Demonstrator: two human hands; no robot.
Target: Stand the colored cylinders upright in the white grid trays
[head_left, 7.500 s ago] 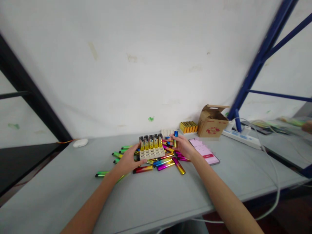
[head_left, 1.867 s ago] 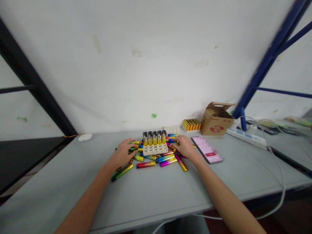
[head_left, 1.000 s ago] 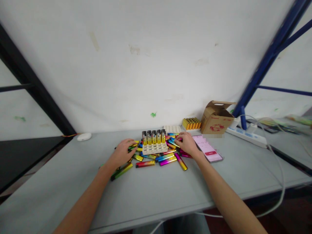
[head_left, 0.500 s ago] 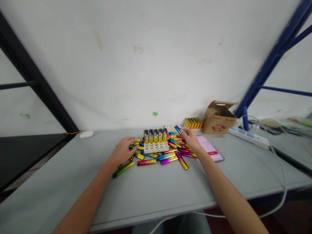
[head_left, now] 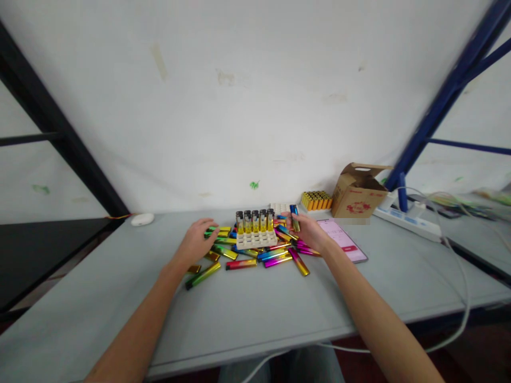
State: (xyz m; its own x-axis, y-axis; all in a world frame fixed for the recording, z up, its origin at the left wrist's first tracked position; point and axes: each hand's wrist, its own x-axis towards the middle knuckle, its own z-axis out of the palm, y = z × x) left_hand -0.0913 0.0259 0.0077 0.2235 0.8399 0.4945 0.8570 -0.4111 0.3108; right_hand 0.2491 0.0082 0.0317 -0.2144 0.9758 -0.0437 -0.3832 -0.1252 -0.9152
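Observation:
My right hand [head_left: 308, 230] holds a blue-and-gold metallic lighter [head_left: 294, 217] nearly upright between thumb and fingers, just right of a white slotted rack [head_left: 255, 241]. In the rack's back row stand several yellow lighters [head_left: 255, 222] with black tops; bare slots show in its front rows. My left hand [head_left: 196, 239] is to the left of the rack, its thumb and fingers closed around a green lighter [head_left: 209, 233] at the edge of the pile. Loose shiny lighters in red, magenta, blue, green and gold lie around the rack, among them a red one [head_left: 241, 264] in front.
Behind the pile are a second white rack [head_left: 279, 207] and a block of orange-yellow cylinders [head_left: 316, 200]. An open cardboard box [head_left: 357, 199], a phone [head_left: 344, 242] and a power strip [head_left: 411, 224] are at the right. A white oval case [head_left: 142, 219] lies at the far left.
My right hand has lowered slightly and turned the blue-and-gold lighter from slanted to nearly upright. My left hand has drawn back a little to the left, its fingers closing on the green lighter.

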